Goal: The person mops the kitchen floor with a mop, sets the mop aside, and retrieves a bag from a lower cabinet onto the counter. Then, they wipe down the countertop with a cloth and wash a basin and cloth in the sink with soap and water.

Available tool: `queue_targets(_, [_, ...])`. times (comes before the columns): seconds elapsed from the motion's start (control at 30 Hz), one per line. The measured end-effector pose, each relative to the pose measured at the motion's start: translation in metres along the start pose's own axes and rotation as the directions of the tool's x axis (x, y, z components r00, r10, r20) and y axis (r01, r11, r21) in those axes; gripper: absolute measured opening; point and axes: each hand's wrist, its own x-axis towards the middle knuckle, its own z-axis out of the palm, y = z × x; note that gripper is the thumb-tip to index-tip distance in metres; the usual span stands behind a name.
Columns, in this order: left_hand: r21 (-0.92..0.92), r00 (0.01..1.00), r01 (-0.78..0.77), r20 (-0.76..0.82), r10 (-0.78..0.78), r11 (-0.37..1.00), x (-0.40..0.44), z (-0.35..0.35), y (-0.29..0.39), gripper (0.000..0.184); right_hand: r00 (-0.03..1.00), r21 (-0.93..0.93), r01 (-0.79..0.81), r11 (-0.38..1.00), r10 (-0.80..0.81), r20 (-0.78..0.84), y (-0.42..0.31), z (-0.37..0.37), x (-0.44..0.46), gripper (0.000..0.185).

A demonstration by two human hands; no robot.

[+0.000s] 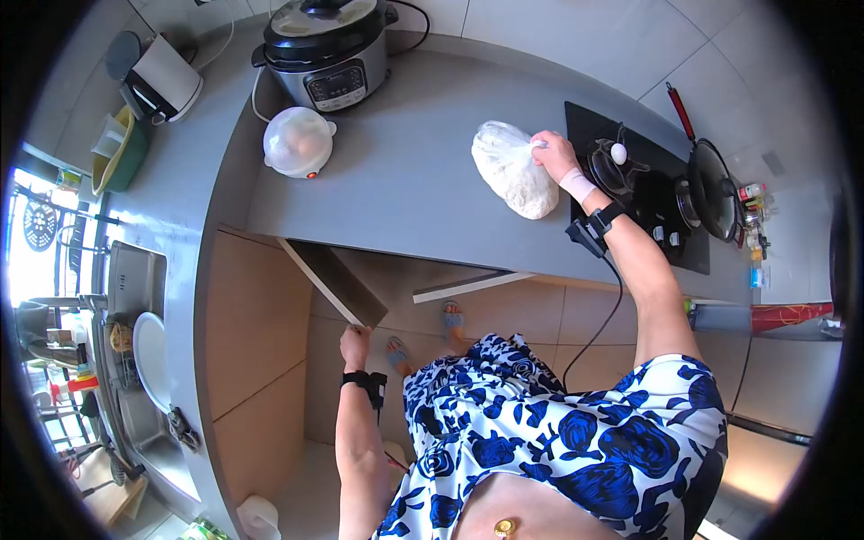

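My right hand (555,155) is closed on the gathered neck of a clear plastic bag of flour (520,175). The bag, full of white powder, rests on the grey countertop (405,171) beside the black stove. Below the counter, my left hand (355,346) is curled at the outer edge of an open cabinet door (331,281); its fingers are partly hidden. A second cabinet door (472,286) also stands ajar to the right.
A round egg cooker (299,142) and a pressure cooker (328,67) stand at the counter's left. An egg (618,154) lies on the stove (693,247), near a lidded pan (715,184). At far left are a sink (135,279) and a white kettle (168,76).
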Motion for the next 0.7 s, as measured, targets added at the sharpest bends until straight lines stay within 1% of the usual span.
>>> queue_targets(0.07, [0.007, 0.999, 0.011, -0.036, -0.010, 1.000, -0.005, -0.002, 0.009, 0.034, 1.000, 0.007, 0.013, 1.000, -0.013, -0.005, 0.004, 0.007, 0.005, 0.023])
queue_targets(0.1, [0.012, 0.998, 0.012, -0.054, -0.012, 1.000, -0.010, -0.005, 0.014, 0.034, 1.000, 0.021, -0.016, 1.000, 0.016, 0.007, 0.006, 0.008, 0.004, 0.023])
queue_targets(0.17, [0.022, 0.999, 0.042, -0.031, -0.041, 0.999, -0.008, -0.003, 0.013, 0.034, 0.997, 0.046, -0.073, 0.996, 0.072, 0.025, 0.007, 0.007, 0.005, 0.024])
queue_targets(0.27, [0.023, 0.998, 0.064, 0.003, -0.064, 0.998, -0.001, -0.004, 0.003, 0.034, 0.993, 0.043, -0.054, 0.998, 0.049, 0.103, 0.013, 0.015, 0.002, 0.029])
queue_targets(0.3, [0.017, 0.997, 0.071, 0.015, -0.071, 0.997, 0.000, -0.004, 0.003, 0.033, 0.995, 0.004, -0.008, 1.000, 0.007, 0.103, 0.013, 0.014, -0.001, 0.031])
queue_targets(0.37, [0.075, 0.999, 0.051, -0.023, -0.049, 0.996, 0.002, 0.001, 0.003, 0.036, 0.990, -0.075, 0.088, 0.993, -0.079, 0.114, 0.009, 0.007, -0.015, 0.035])
queue_targets(0.4, [0.103, 0.998, 0.046, -0.042, -0.042, 0.994, 0.000, 0.001, 0.004, 0.037, 0.985, -0.092, 0.172, 0.981, -0.168, 0.051, 0.001, 0.004, -0.027, 0.036])
queue_targets(0.47, [-0.002, 0.997, 0.054, -0.059, -0.054, 0.999, -0.006, -0.001, 0.016, 0.039, 0.934, -0.133, 0.341, 0.931, -0.351, -0.066, -0.016, -0.004, -0.058, 0.037])
queue_targets(0.5, [-0.056, 0.995, 0.060, -0.074, -0.064, 0.997, -0.008, -0.005, 0.016, 0.040, 0.931, -0.137, 0.362, 0.922, -0.365, 0.008, -0.024, -0.002, -0.078, 0.033])
queue_targets(0.53, [-0.187, 0.995, 0.099, 0.004, -0.100, 0.977, 0.005, 0.007, -0.002, 0.041, 0.919, -0.132, 0.389, 0.912, -0.374, 0.127, -0.023, 0.004, -0.097, 0.030])
queue_targets(0.57, [-0.119, 0.995, 0.097, -0.015, -0.100, 0.988, 0.003, 0.004, 0.000, 0.041, 0.891, 0.162, 0.210, 0.964, -0.257, 0.375, -0.025, 0.013, -0.119, 0.026])
queue_targets(0.6, [-0.052, 0.995, 0.094, -0.034, -0.096, 0.994, 0.000, 0.001, 0.017, 0.040, 0.823, 0.236, 0.241, 0.941, -0.327, 0.465, -0.025, 0.024, -0.142, 0.026])
queue_targets(0.63, [0.014, 0.995, 0.090, -0.055, -0.089, 0.996, 0.001, 0.000, 0.030, 0.040, 0.691, 0.221, 0.244, 0.944, -0.329, 0.644, -0.030, 0.032, -0.159, 0.030])
queue_targets(0.67, [-0.048, 0.996, 0.075, -0.044, -0.078, 0.996, 0.001, 0.002, 0.037, 0.040, 0.606, 0.128, 0.282, 0.951, -0.280, 0.745, -0.021, 0.050, -0.178, 0.035])
queue_targets(0.7, [-0.111, 0.997, 0.061, -0.036, -0.066, 0.992, 0.002, 0.004, 0.043, 0.041, 0.577, 0.192, 0.223, 0.956, -0.288, 0.764, -0.013, 0.067, -0.192, 0.039])
